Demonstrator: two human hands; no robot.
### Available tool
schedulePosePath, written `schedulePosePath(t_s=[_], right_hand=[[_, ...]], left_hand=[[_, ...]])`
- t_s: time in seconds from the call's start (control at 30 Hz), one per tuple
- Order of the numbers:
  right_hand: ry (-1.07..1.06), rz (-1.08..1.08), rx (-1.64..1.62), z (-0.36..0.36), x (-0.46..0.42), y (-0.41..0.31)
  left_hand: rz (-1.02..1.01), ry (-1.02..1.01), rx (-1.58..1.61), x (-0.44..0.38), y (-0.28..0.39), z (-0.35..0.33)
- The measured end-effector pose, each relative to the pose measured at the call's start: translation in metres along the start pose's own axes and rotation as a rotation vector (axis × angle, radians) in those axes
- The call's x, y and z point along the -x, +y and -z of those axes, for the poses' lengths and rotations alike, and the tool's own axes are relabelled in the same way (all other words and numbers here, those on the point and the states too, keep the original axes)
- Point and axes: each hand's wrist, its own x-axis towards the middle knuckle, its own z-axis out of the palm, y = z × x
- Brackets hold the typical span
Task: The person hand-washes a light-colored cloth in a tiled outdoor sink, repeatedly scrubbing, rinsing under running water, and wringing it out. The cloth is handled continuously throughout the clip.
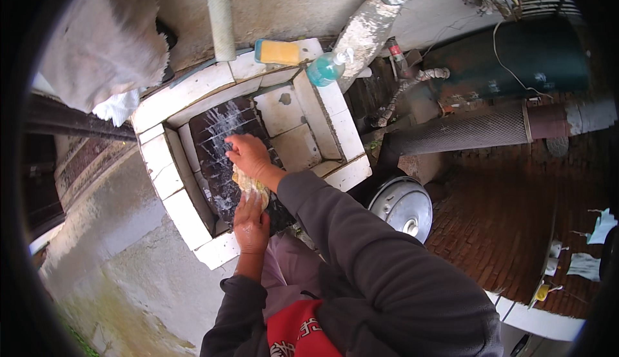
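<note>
A dark ridged washboard (217, 151), streaked with white suds, slants inside a white-tiled basin (176, 200). On its lower part lies a bunched, wet, yellowish cloth (249, 185). My left hand (251, 229) holds the near end of this cloth against the board, fingers stretched along it. Over the far end is my right hand (250, 156), its thumb and forefinger curled above the suds; its other fingers are hidden, so its grip is unclear. The basin's right part shows bare stained tiles.
A yellow sponge (279, 52) and a pump bottle of blue-green liquid (326, 69) stand on the back rim. A thick pipe (365, 31) leans behind. To the right are a lidded metal pot (404, 207) and a dark flue pipe (464, 127). Pale fabric (104, 38) hangs at left.
</note>
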Motion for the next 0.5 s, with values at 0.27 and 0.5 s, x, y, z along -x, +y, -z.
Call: schedulePosePath(t_s=[0.27,0.5], right_hand=[[0.172,0.263,0.183,-0.002,0.004,0.008],[-0.158,0.350,-0.055,0.014,0.103,-0.038]], left_hand=[[-0.014,-0.042,-0.007,0.001,-0.002,0.000],[0.144,-0.077,0.105,0.005,-0.010,0.011]])
